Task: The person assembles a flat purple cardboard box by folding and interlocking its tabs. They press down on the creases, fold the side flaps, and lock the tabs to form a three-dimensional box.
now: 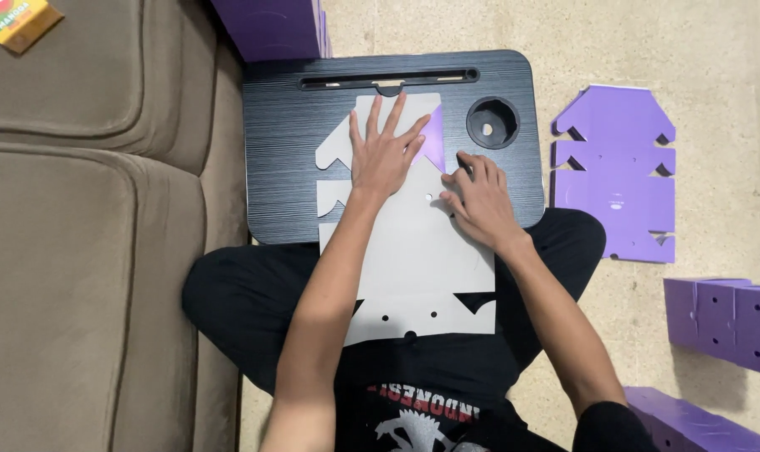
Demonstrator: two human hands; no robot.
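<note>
A flat die-cut cardboard blank (422, 259) lies grey side up across a black lap desk (288, 184) and my crossed legs. One corner flap (434, 138) is folded over, showing its purple face. My left hand (384, 151) lies flat with fingers spread on the upper part of the blank, partly on that purple flap. My right hand (476, 197) presses its fingertips on the blank's right edge, just below the flap.
A brown sofa (87, 226) fills the left side. On the floor to the right lie another flat purple blank (614, 176) and folded purple boxes (723, 322). More purple pieces (271, 25) stand behind the desk. The desk has a round cup hole (492, 123).
</note>
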